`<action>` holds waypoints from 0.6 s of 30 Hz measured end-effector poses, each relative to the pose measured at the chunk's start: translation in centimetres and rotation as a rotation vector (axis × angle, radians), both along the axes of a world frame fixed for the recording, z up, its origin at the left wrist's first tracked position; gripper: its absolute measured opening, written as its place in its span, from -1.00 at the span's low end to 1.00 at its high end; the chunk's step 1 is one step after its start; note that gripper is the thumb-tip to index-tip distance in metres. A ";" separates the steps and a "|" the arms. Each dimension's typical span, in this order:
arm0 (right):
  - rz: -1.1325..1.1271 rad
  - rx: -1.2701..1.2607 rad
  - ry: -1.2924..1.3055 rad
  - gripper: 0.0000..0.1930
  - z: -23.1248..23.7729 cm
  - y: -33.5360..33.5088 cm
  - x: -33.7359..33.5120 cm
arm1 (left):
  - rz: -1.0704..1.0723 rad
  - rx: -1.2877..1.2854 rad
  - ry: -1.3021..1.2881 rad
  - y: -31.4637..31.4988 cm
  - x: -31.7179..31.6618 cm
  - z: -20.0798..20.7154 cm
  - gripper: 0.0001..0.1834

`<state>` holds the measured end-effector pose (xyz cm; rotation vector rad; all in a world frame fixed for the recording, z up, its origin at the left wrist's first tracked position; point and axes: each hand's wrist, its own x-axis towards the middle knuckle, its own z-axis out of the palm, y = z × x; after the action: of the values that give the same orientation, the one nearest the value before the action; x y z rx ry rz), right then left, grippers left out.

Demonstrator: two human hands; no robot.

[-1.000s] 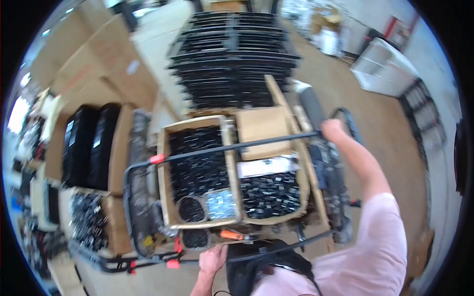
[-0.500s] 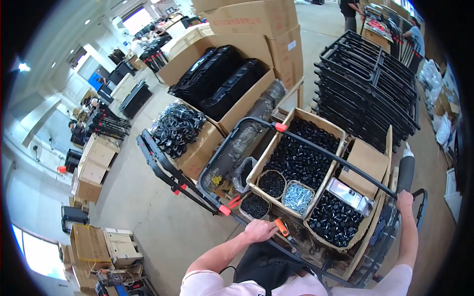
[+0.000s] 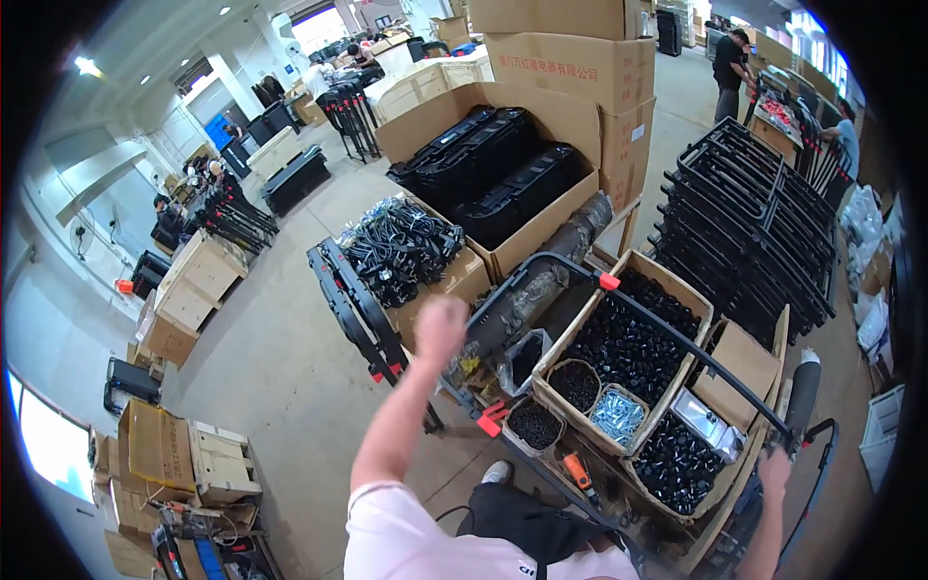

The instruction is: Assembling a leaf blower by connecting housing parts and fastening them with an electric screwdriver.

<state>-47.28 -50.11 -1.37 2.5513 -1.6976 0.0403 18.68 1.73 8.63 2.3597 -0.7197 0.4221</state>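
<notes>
My left hand (image 3: pixel 440 329) is raised at arm's length beside the carton of bundled black parts (image 3: pixel 401 246); motion smears its fingers. Close to it is the left side of a bent black tubular frame (image 3: pixel 710 362) with red fittings, which spans the workbench. At the right my right hand (image 3: pixel 773 469) is just below the frame's corner, its fingers too blurred to read. An orange-and-black hand tool (image 3: pixel 577 471) lies near the bench's front edge. Beyond it are a tub of small black parts (image 3: pixel 535 425), a tub of silvery screws (image 3: pixel 619 414) and a box of black knobs (image 3: pixel 677 466).
Black cases fill a large open carton (image 3: pixel 590 198) behind the bench. Stacked black frames (image 3: pixel 744 222) stand at the right. Folded black legs (image 3: pixel 353 300) lean at the left. A large grey roll (image 3: pixel 802 387) sits by the right edge. Other people (image 3: pixel 730 72) work farther back.
My left hand has left the orange tool and swung up and forward-left. My right hand has dropped lower beside the frame's corner. The whole view has shifted, with the bench now lower and farther right.
</notes>
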 end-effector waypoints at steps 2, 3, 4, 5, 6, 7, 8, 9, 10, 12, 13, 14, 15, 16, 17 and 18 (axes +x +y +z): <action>0.131 0.206 -0.133 -0.64 0.0 5.5 0.6 | 0.276 -0.161 -0.083 4.5 10.6 0.9 -0.67; 0.095 0.274 -0.168 -0.65 1.1 9.2 2.8 | 0.411 -0.134 -0.021 8.1 15.8 1.3 -0.65; 0.020 0.332 -0.192 -0.67 2.7 13.3 3.5 | 0.544 -0.036 0.121 8.4 18.6 2.6 -0.61; -0.012 0.350 -0.198 -0.66 2.9 16.0 3.2 | 0.597 0.037 0.162 9.4 21.7 3.0 -0.57; -0.045 0.370 -0.202 -0.66 2.7 18.8 2.8 | 0.660 0.099 0.260 9.7 23.7 3.6 -0.53; -0.064 0.363 -0.206 -0.66 2.6 21.5 2.8 | 0.680 0.158 0.348 10.3 25.5 4.1 -0.51; -0.069 0.382 -0.222 -0.66 2.9 24.4 2.6 | 0.696 0.221 0.439 10.4 27.0 4.3 -0.49; -0.067 0.403 -0.239 -0.65 3.2 26.6 3.1 | 0.678 0.222 0.440 10.6 28.3 4.4 -0.49; -0.080 0.398 -0.239 -0.65 3.5 28.3 4.0 | 0.674 0.293 0.442 10.8 29.5 4.3 -0.46; -0.209 0.530 -0.194 -0.65 4.4 32.3 4.2 | 0.634 0.379 0.456 9.9 30.6 3.8 -0.42; -0.198 0.491 -0.169 -0.67 4.7 34.0 4.8 | 0.599 0.394 0.502 9.4 31.1 3.6 -0.40; -0.207 0.489 -0.170 -0.67 4.7 34.9 5.6 | 0.578 0.402 0.541 9.6 31.6 3.9 -0.38; -0.197 0.501 -0.178 -0.68 4.7 35.7 6.2 | 0.608 0.317 0.573 10.1 32.7 3.1 -0.38; -0.188 0.513 -0.187 -0.69 5.0 36.4 6.8 | 0.598 0.316 0.572 10.5 33.4 2.9 -0.38; -0.207 0.504 -0.190 -0.69 5.7 37.3 7.7 | 0.590 0.233 0.594 9.8 33.6 3.1 -0.40; -0.192 0.482 -0.178 -0.69 6.6 38.1 9.3 | 0.598 0.147 0.614 10.1 33.8 3.2 -0.41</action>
<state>-38.01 -12.00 5.27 2.7532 -2.2513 -0.1810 52.48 11.82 11.82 2.6086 0.2547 -0.1349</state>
